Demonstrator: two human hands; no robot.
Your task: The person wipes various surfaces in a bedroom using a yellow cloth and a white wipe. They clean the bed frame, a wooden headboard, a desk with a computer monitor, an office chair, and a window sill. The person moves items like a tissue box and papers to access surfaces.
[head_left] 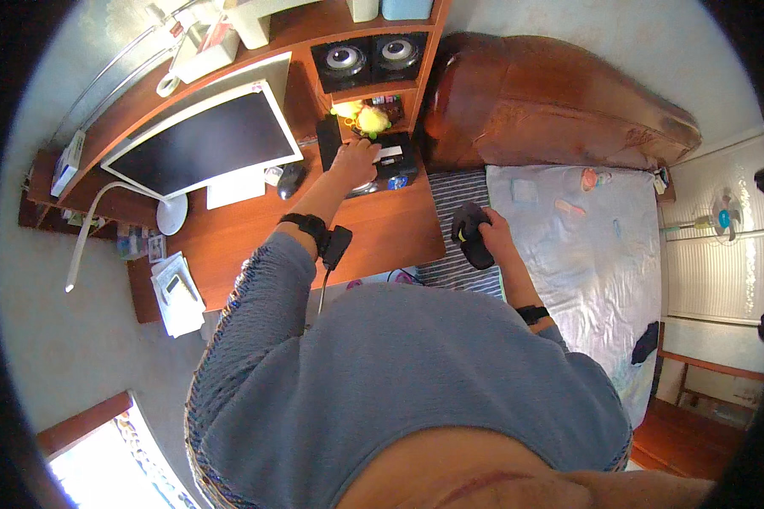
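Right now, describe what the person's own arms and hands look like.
The left hand and right hand are bare. Grey-blue sleeves end short of the wrists. The left forearm wears a black strap with a dark box and thin cable; the right, a black band.

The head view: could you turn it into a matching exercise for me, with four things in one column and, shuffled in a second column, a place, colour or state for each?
Things
1. Left hand
2. Right hand
3. Monitor
4. Yellow toy

Places, colours and states
A. In the nook below the two speakers
B. Gripping a dark object to the right of the desk
C. White frame around a dark screen
D. Over the back part of the desk

Right pairs: 1-D, 2-B, 3-C, 4-A.
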